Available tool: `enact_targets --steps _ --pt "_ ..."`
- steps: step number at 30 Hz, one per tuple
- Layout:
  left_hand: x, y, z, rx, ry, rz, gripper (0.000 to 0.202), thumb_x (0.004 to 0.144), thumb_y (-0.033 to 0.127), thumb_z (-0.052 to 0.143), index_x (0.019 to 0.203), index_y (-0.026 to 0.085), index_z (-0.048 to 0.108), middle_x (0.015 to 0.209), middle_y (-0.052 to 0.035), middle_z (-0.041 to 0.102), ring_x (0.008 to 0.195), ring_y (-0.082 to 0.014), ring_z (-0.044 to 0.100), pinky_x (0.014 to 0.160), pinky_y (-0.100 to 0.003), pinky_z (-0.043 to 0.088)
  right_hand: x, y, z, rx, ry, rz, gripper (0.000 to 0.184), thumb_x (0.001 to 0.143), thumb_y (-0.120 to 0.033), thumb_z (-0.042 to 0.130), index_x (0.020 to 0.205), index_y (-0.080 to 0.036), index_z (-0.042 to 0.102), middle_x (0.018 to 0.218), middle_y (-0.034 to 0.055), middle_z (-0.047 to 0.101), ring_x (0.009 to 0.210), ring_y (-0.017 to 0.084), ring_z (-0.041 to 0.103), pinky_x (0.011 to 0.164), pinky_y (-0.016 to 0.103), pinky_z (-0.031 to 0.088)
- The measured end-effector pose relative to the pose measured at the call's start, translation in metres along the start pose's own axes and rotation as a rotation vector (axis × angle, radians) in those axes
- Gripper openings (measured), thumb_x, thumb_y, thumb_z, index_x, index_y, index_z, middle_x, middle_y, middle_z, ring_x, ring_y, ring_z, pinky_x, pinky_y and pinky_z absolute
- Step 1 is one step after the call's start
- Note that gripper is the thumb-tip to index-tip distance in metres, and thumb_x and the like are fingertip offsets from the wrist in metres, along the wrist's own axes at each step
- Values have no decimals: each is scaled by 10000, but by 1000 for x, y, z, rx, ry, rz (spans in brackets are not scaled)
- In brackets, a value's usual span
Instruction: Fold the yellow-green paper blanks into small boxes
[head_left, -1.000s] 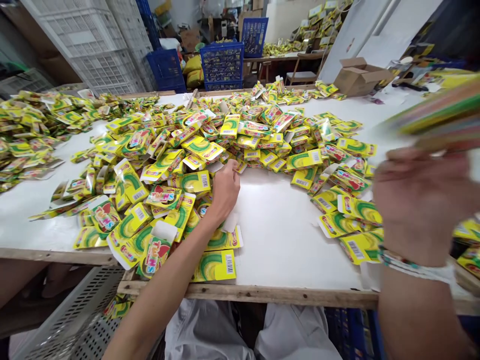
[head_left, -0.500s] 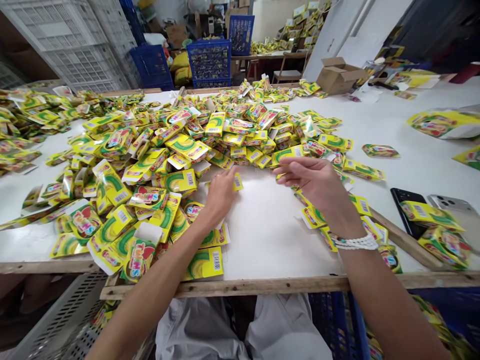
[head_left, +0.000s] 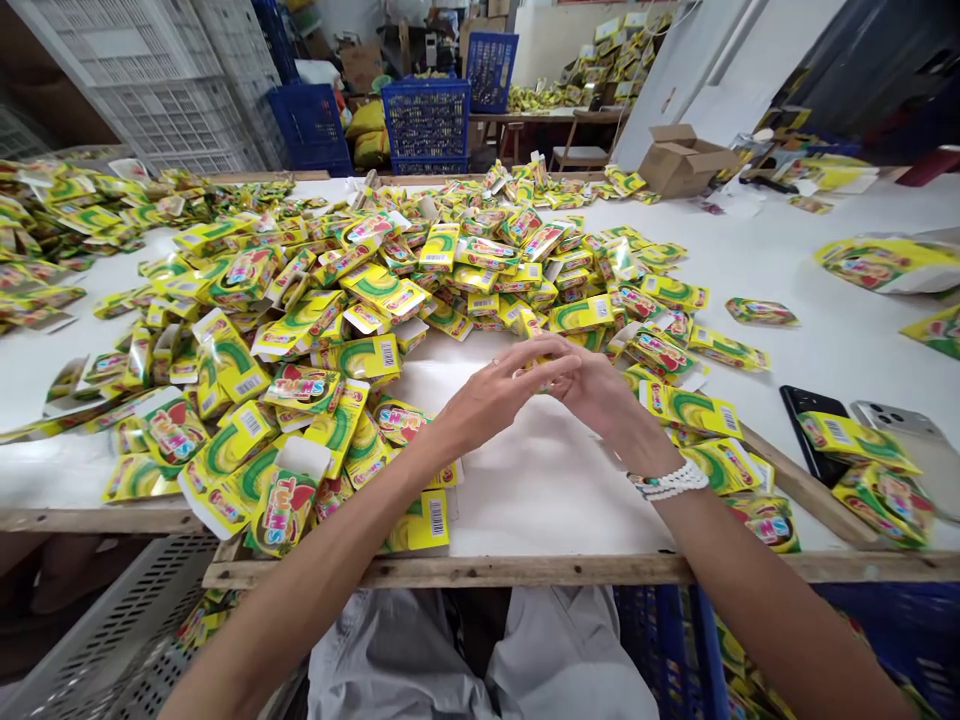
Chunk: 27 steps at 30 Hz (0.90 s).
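Observation:
Above the white tabletop, my two hands meet at the near edge of the pile. My left hand point(head_left: 491, 400) reaches in with its fingers bent over the fingers of my right hand point(head_left: 600, 395). Both are closed around a small yellow candy box point(head_left: 543, 386), mostly hidden by the fingers; only a coloured sliver shows between them. A white bead bracelet point(head_left: 667, 482) circles my right wrist. Just beyond the fingertips lies a large heap of yellow and green printed boxes point(head_left: 375, 290), some with open white flaps. More boxes point(head_left: 697, 408) lie beside my right wrist.
A wooden strip point(head_left: 806, 485) divides the table on the right, next to a black phone point(head_left: 814, 425) and a pale phone point(head_left: 900, 425). At the back stand an open carton point(head_left: 682, 160) and blue crates point(head_left: 427, 120). A wooden edge point(head_left: 525, 571) borders the table near my lap.
My left hand has lifted from a box on the tabletop and moved right to my right hand. The right hand has shifted slightly left and down. That box is gone from the tabletop.

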<state>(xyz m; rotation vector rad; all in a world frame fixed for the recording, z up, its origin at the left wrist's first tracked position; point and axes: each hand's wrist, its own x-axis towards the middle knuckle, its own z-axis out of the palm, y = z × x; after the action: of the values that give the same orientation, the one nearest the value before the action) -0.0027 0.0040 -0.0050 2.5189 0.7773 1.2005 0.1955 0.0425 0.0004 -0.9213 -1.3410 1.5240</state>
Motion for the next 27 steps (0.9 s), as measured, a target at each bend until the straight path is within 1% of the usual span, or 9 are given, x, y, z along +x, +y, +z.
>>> enact_targets --steps 2,3,5,7,9,12,18,22,27 --pt "4 1 -4 -105 26 -8 600 997 188 690 1536 352 482 1667 -111 476 1577 -299 466 1280 -531 465 2 0 -2 -24 104 -8 484 760 -412 905 1203 -276 764 1077 40 840 930 240 807 747 342 680" --pt "5 1 -5 -152 80 -52 590 980 253 739 1514 334 500 1653 -121 488 1565 -310 476 1262 -527 484 3 0 -2 -41 150 -21 620 702 -406 956 1265 -274 732 1001 28 841 880 235 806 734 342 679" --pt "7 -1 -5 -224 252 -242 488 980 333 746 1428 288 558 1560 -131 565 1472 -300 559 1161 -468 575 5 0 0 -66 201 -62 871 621 -423 1016 1396 -269 647 941 22 841 863 248 811 753 364 687" --pt "7 -6 -4 -315 384 -483 330 1000 362 704 1291 234 616 1350 -121 677 1244 -251 688 962 -365 663 7 3 4 -75 206 -101 973 588 -444 1034 1442 -260 605 985 44 852 913 274 821 799 402 698" --pt "5 -14 -2 -451 405 -647 258 984 394 707 1140 198 648 1109 -79 724 980 -193 736 786 -294 678 9 6 7 -110 205 -126 926 565 -449 1041 1380 -241 654 1023 63 857 946 298 827 846 440 704" --pt "3 -24 -2 -596 389 -705 288 918 428 776 1024 178 682 912 -30 718 816 -155 728 711 -276 682 10 11 7 -189 224 -152 817 550 -432 1043 1272 -197 743 1014 79 859 927 329 832 860 480 712" --pt "3 -22 -1 -716 419 -721 513 871 448 835 1310 215 712 1123 -53 791 867 -168 774 757 -304 702 3 8 12 -245 280 -235 634 741 -429 940 1302 -172 791 998 56 860 875 304 824 836 500 722" --pt "4 -19 2 -590 443 -662 523 884 450 836 1349 233 739 1141 -57 790 838 -151 760 710 -235 654 -2 5 19 -295 341 -329 655 747 -361 942 1364 -219 770 937 24 859 841 276 815 871 486 717" --pt "3 -21 2 -553 411 -656 566 858 457 859 1352 221 717 1087 -54 764 791 -133 733 646 -211 628 -1 6 20 -319 374 -368 533 759 -383 924 1251 -204 824 888 21 854 776 274 810 806 470 717"
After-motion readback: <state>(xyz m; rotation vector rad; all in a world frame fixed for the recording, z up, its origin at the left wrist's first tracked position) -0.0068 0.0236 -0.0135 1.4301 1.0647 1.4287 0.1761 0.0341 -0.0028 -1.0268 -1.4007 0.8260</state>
